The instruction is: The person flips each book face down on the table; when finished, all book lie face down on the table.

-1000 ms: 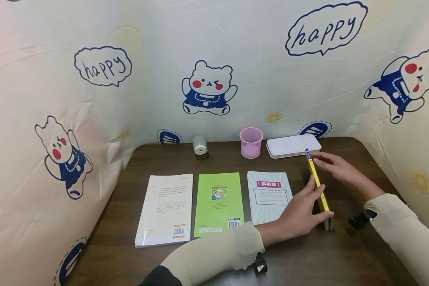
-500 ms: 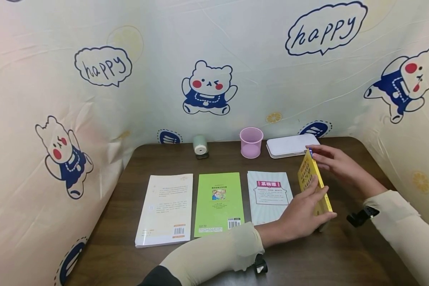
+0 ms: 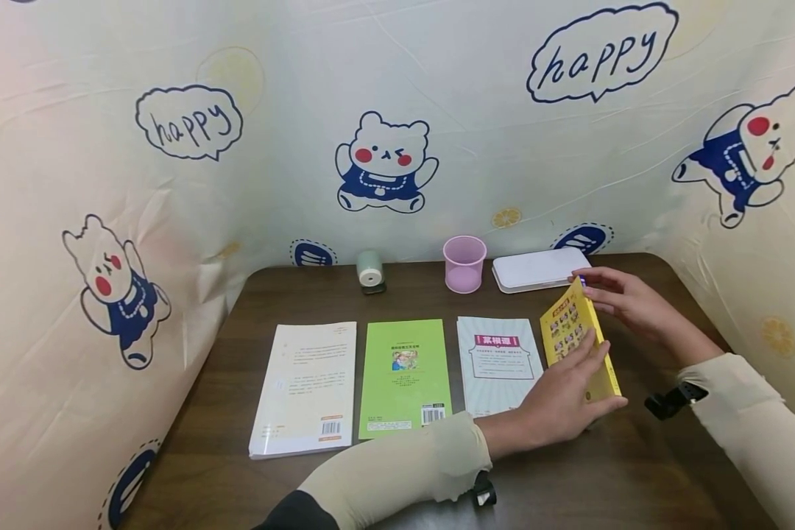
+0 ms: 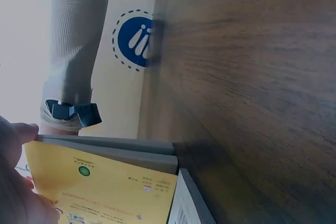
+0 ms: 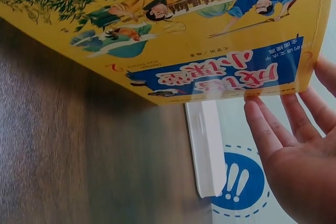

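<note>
A yellow book stands tilted at the table's right side, spine up, its back cover leaning left. My left hand grips the book's near part, fingers against the back cover and thumb at the spine. At the far end, my right hand holds the top corner with its fingertips. The left wrist view has the yellow back cover with grey page edges beside it. In the right wrist view the illustrated front cover is visible. A light blue book lies just left of the left hand, partly covered by it.
A green book and a white book lie in a row to the left on the dark wooden table. Along the back are a small green-and-white sharpener-like object, a pink cup and a white case.
The yellow book has tipped leftward from nearly upright, bringing its back cover into view. Both hands stay on it, and its spine has shifted slightly right.
</note>
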A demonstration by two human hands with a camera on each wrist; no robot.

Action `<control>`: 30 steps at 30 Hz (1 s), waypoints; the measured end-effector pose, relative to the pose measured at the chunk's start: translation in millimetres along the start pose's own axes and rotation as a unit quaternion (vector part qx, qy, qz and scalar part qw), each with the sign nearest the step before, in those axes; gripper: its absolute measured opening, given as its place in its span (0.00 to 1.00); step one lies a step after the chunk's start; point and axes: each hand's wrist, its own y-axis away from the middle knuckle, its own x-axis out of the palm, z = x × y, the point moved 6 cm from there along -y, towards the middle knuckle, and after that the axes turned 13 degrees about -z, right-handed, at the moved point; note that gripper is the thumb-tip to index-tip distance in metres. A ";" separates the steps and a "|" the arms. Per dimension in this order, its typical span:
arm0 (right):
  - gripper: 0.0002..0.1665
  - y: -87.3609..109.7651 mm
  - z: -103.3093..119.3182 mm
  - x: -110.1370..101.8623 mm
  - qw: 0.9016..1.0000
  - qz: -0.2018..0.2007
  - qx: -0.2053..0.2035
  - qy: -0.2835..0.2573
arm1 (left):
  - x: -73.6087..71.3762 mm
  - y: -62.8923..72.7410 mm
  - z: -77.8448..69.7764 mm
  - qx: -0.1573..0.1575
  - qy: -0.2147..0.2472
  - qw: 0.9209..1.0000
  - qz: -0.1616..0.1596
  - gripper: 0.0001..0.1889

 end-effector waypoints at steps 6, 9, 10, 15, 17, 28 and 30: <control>0.36 2.7 -3.2 -8.4 1.000 -0.001 -0.007 -0.010 | 13.9 4.5 12.4 -0.013 0.006 0.999 0.035 0.47; 0.34 3.8 -6.7 -13.8 1.000 -0.002 -0.006 -0.014 | 24.9 9.3 22.7 -0.021 -0.023 0.997 0.069 0.47; 0.35 4.4 -8.0 -15.4 1.000 -0.002 -0.005 -0.016 | 28.8 10.9 26.2 -0.022 -0.035 0.996 0.083 0.47; 0.31 6.7 -14.6 -21.5 1.000 0.004 -0.001 -0.019 | 46.3 15.5 38.6 -0.014 -0.077 0.986 0.146 0.46; 0.30 7.7 -17.2 -24.0 1.000 0.006 0.001 -0.016 | 51.0 15.9 41.1 -0.014 -0.077 0.983 0.164 0.45; 0.34 13.2 -31.1 -35.0 1.000 0.013 0.014 0.003 | 69.4 17.3 43.6 -0.017 -0.134 0.961 0.242 0.47; 0.36 14.5 -35.5 -38.1 1.000 0.011 0.018 0.019 | 71.0 17.2 44.4 -0.016 -0.144 0.957 0.250 0.46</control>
